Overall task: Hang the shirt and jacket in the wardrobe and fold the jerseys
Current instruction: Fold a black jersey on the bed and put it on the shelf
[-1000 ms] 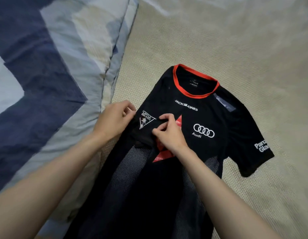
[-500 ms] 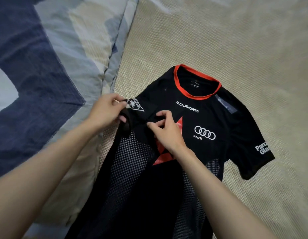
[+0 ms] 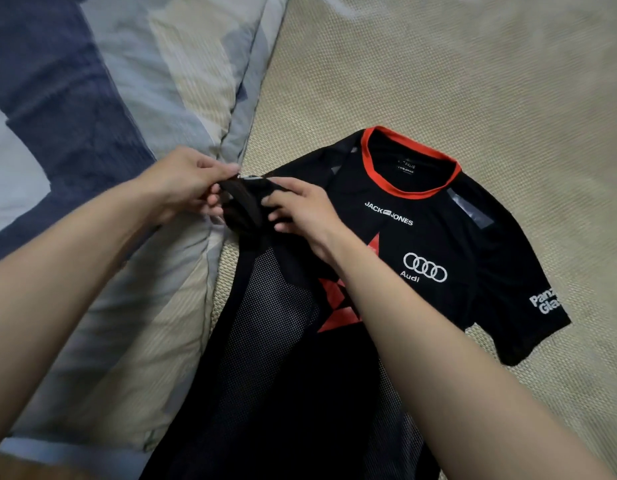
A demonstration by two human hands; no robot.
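A black jersey [image 3: 438,244] with a red collar, white logos and a red star lies face up on a beige woven mat [image 3: 438,81]. Its right sleeve spreads flat at the right. The jersey's left sleeve [image 3: 243,202] is bunched up between my hands. My left hand [image 3: 186,185] pinches the sleeve's outer end with thumb and fingers. My right hand [image 3: 300,209] grips the same sleeve from the other side, near the shoulder. The lower body of the jersey runs down between my forearms and out of the frame's bottom edge.
A quilt [image 3: 109,133] in navy, grey-blue and cream patches lies bunched along the left, touching the jersey's left edge. The beige mat stretches beyond and to the right of the jersey.
Both hands have moved the left sleeve up and outward toward the quilt. The sleeve badge, visible before, is now hidden in the bunched cloth.
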